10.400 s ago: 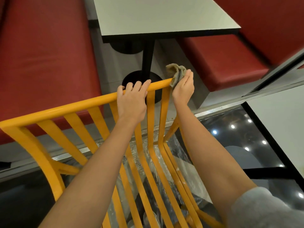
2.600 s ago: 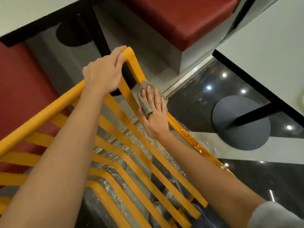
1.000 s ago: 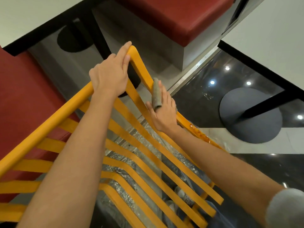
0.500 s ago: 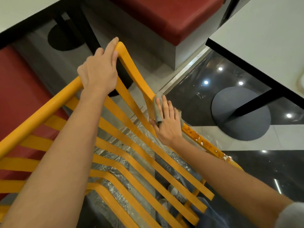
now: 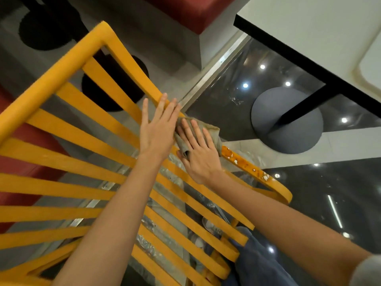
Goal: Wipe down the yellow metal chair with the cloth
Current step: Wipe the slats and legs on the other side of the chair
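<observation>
The yellow metal chair (image 5: 68, 129) fills the left and middle of the view, its slatted back tilted toward me. A grey cloth (image 5: 208, 129) lies on the chair's right side rail. My right hand (image 5: 198, 151) presses flat on the cloth, fingers spread, part of the cloth tucked under the palm. My left hand (image 5: 156, 131) is open with fingers straight, just left of the cloth, over the rail and slats, holding nothing. Past the cloth the rail (image 5: 247, 166) shows white and brown spots.
A white table with a black edge (image 5: 309, 44) stands at the right on a black post and round grey base (image 5: 288, 120). A red bench (image 5: 185, 11) is at the top, another red seat (image 5: 16, 166) at the left. Glossy dark floor (image 5: 329, 193) lies below.
My left hand has let go of the chair's top corner and moved down beside the cloth, open. My right hand and the cloth have slid further down the side rail.
</observation>
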Demonstrator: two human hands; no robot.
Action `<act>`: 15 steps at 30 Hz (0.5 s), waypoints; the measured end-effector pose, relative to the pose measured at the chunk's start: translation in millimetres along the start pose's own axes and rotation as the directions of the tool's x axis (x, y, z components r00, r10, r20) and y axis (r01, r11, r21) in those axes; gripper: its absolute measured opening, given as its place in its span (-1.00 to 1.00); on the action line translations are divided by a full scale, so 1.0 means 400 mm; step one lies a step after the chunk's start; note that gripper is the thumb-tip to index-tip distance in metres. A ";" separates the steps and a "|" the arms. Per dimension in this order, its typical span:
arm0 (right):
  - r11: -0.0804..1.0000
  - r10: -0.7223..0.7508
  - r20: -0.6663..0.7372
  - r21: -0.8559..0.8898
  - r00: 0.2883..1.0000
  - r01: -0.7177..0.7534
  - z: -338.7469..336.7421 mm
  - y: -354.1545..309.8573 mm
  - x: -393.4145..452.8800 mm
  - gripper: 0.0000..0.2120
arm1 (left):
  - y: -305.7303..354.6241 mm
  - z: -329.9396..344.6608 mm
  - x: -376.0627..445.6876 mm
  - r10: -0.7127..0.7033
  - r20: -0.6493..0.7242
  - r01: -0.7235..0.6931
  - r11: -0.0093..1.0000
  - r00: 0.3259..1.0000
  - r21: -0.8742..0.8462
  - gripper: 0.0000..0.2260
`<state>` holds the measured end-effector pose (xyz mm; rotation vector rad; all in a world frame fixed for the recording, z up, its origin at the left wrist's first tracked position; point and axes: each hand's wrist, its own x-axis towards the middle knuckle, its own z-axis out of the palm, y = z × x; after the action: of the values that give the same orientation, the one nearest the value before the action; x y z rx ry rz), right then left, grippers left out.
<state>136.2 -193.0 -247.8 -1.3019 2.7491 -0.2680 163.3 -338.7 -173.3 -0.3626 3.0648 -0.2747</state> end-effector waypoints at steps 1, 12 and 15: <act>1.000 0.023 -0.002 0.021 1.000 -0.023 -0.003 -0.012 0.009 -0.39 | 0.004 0.002 0.000 -0.018 -0.014 0.018 1.000 1.000 -0.003 -0.45; 0.842 0.357 0.215 0.348 0.909 -0.413 -0.105 0.021 0.046 -0.48 | 0.021 0.042 0.016 -0.139 -0.176 0.102 0.973 0.975 -0.207 -0.67; 0.439 0.277 0.615 0.602 0.738 -0.667 -0.157 0.090 0.182 -0.43 | 0.028 0.050 0.022 -0.168 -0.176 0.127 0.966 0.970 -0.224 -0.68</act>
<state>53.0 -219.3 -193.8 -0.2218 2.0077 -0.9047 153.6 -333.4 -195.1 -0.6128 3.2726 0.0149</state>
